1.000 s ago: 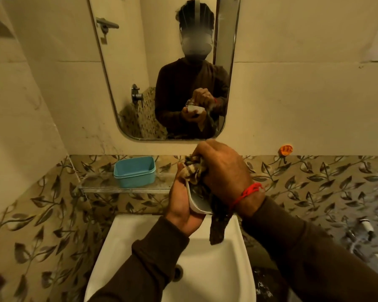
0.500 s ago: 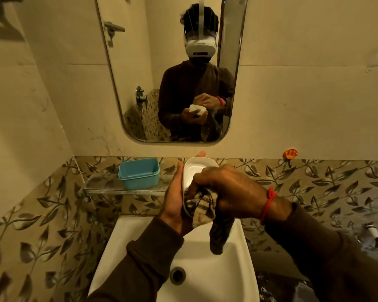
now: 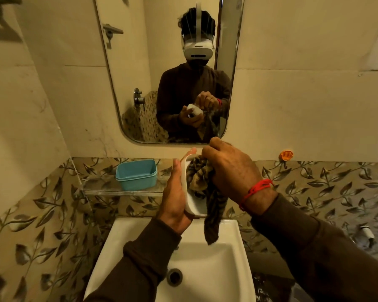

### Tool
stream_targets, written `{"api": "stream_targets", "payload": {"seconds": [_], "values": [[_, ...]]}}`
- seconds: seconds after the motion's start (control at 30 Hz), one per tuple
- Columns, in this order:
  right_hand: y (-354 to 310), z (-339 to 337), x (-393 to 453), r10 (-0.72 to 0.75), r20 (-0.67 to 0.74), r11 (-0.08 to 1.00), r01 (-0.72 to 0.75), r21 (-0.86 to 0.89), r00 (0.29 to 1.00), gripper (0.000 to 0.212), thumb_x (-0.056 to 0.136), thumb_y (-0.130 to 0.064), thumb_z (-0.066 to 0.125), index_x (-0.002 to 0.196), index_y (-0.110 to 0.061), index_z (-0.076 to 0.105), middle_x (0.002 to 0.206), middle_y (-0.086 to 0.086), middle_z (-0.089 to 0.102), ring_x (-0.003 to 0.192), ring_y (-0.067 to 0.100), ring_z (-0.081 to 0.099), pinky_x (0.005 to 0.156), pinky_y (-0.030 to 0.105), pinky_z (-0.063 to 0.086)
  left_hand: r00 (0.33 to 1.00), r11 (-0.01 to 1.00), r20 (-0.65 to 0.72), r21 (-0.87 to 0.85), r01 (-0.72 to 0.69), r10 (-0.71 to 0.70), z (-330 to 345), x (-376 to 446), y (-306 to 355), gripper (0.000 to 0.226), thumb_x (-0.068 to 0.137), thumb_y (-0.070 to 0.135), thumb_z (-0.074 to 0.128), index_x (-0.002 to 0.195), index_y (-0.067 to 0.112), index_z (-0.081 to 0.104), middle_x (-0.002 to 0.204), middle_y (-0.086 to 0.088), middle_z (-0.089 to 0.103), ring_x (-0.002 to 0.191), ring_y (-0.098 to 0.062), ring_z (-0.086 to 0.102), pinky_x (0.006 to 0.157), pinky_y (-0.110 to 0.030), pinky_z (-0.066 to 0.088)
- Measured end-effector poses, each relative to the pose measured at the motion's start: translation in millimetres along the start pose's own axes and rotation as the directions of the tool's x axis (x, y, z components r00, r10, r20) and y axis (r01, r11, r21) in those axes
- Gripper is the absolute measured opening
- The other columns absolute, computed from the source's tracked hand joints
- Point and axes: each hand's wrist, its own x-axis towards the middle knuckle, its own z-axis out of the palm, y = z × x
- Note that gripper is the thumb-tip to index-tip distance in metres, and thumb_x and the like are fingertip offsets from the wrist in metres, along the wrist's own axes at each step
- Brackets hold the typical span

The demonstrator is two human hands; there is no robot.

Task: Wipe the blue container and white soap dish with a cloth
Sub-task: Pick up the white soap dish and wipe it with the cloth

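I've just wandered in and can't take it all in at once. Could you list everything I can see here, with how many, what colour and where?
soap dish: one, white, held over the sink
cloth: one, dark striped, bunched inside the soap dish, tail hanging down
blue container: one, blue, on the glass shelf
glass shelf: one, clear, on the tiled wall left of the hands
sink: one, white, below the hands
mirror: one, on the wall above
hook: one, orange, on the wall at right
left hand: grips the soap dish
right hand: red wrist thread, grips the cloth
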Motion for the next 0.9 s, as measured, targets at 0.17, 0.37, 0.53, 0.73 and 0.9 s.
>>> {"api": "stream_targets", "payload": {"seconds": [0.17, 0.37, 0.53, 0.73, 0.9], "values": [[-13.6, 2.6, -10.3, 0.020, 0.156, 0.999, -0.015, -0.033, 0.988, 0.039, 0.082, -0.022, 0.070, 0.118, -0.014, 0.057, 0.107, 0.009, 0.057, 0.092, 0.027, 0.059, 0.069, 0.034, 0.050, 0.993, 0.990, 0.008, 0.083, -0.116, 0.116, -0.5, 0.1, 9.5, 0.060, 0.089, 0.071, 0.042, 0.141, 0.042, 0.053, 0.139, -0.017, 0.060, 0.122, -0.038, 0.063, 0.094, -0.061, 0.052], [-24.8, 1.1, -12.2, 0.023, 0.381, 0.994, -0.062, 0.092, 0.924, 0.031, 0.083, -0.014, 0.066, 0.114, -0.015, 0.060, 0.106, 0.011, 0.063, 0.097, 0.027, 0.061, 0.073, 0.031, 0.051, 0.988, 0.984, -0.047, 0.108, -0.140, 0.146, -0.5, -1.2, 12.0, 0.056, 0.095, 0.070, 0.031, 0.134, 0.043, 0.060, 0.133, -0.018, 0.064, 0.119, -0.039, 0.064, 0.087, -0.057, 0.056], [-4.7, -5.1, 0.3, 0.150, 0.364, 0.755, -0.344, 0.558, 0.919, 0.022, 0.082, -0.005, 0.063, 0.098, -0.019, 0.069, 0.101, 0.000, 0.068, 0.097, 0.015, 0.061, 0.084, 0.032, 0.054, 0.995, 0.994, -0.026, -0.037, -0.101, 0.100, 1.2, -3.4, 13.0, 0.067, 0.097, 0.069, 0.028, 0.144, 0.029, 0.053, 0.137, -0.024, 0.061, 0.128, -0.041, 0.058, 0.103, -0.058, 0.049], [0.4, -1.6, 10.8, 0.087, -0.082, 0.867, -0.035, 0.497, 0.993, 0.020, 0.078, -0.006, 0.071, 0.096, -0.013, 0.067, 0.095, 0.002, 0.068, 0.085, 0.017, 0.064, 0.072, 0.038, 0.057, 0.999, 0.997, -0.031, -0.069, -0.020, 0.018, 9.1, -1.7, 0.4, 0.069, 0.100, 0.065, 0.030, 0.130, 0.016, 0.068, 0.138, -0.018, 0.063, 0.128, -0.032, 0.060, 0.105, -0.050, 0.047], [-1.4, 6.7, 4.9, -0.156, -0.011, 0.987, 0.155, -0.047, 0.988, 0.031, 0.080, -0.005, 0.067, 0.110, -0.009, 0.061, 0.101, 0.012, 0.056, 0.076, 0.028, 0.057, 0.054, 0.036, 0.051, 0.999, 0.999, -0.048, -0.054, -0.004, 0.002, 6.9, -0.1, -3.3, 0.064, 0.099, 0.063, 0.038, 0.132, 0.016, 0.065, 0.134, -0.020, 0.064, 0.124, -0.035, 0.062, 0.098, -0.051, 0.051]]}}
